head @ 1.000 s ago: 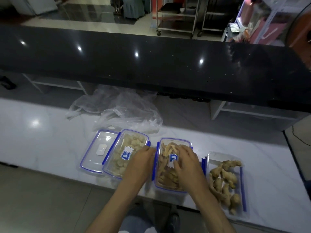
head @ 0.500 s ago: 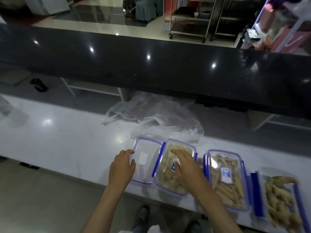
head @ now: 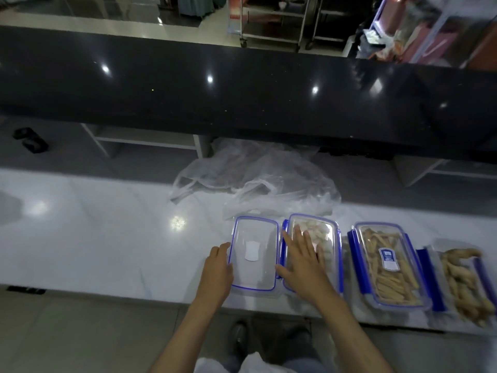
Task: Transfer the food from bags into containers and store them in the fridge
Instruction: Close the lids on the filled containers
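- Four containers are sitting in a row along the near edge of the white table (head: pixel 80 238), with the emptied plastic bags (head: pixel 258 184) crumpled just behind them.
- You're resting your right hand (head: pixel 302 258) flat, fingers spread, on the lid of the second container (head: pixel 326 238), the one holding pale food pieces; thumb is reaching toward its left blue clip.
- You're touching your left hand (head: pixel 217 267) to the left edge of the clear lid (head: pixel 254 253) lying at the far left; fingers look loosely curled against the rim, and I can't tell whether they're actually pinching it.
- That leftmost piece looks like a loose lid, no food under it, though I can't rule out a shallow empty tub.
- Third container (head: pixel 387 265), with stick-shaped food, is lidded, side clips looking flipped out.
- Fourth container (head: pixel 462 281), at the frame's right edge, is holding ginger-like roots and looks uncovered.
- Step in hand, as I'm reading it: filling is done, you're lidding and latching.
- Next move is likely calling for pressing the second lid down evenly, snapping its clips, then carrying the loose lid over to the open fourth box.
- Fridge isn't identifiable from here.
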Demonstrator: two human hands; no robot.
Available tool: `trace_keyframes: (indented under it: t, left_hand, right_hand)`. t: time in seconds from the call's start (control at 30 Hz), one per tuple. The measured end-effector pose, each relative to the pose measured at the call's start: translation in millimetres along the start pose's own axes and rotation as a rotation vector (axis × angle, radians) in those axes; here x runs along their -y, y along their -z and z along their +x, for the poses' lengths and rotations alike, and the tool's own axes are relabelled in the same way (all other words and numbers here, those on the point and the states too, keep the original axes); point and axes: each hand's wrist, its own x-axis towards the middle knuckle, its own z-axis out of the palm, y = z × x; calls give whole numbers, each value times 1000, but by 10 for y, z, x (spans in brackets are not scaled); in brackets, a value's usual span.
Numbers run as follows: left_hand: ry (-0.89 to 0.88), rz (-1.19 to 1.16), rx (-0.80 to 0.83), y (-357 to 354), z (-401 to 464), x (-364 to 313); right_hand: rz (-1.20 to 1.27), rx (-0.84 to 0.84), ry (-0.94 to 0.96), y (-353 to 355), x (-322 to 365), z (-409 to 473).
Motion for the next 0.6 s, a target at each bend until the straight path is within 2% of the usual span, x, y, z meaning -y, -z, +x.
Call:
trace_keyframes:
  t: [0.23, 0.33, 0.47, 0.5, 0.6]
  left_hand:
    - [-98, -44, -4, 77, 1, 97]
    - [-144, -132, -87, 157, -60, 73]
    - [-191, -293, -188, 350, -192, -214]
    - [-221, -302, -189, 378, -224, -286]
    - [-348, -271, -206, 377, -344, -485]
  right_hand:
    - [112, 18, 23, 25, -76, -28]
    - [164, -12, 0, 33, -31, -29]
    - [582, -229, -35, 103, 270, -118]
    - [691, -207, -50, 128, 378, -154]
    - [1077, 16, -153, 134, 680, -229]
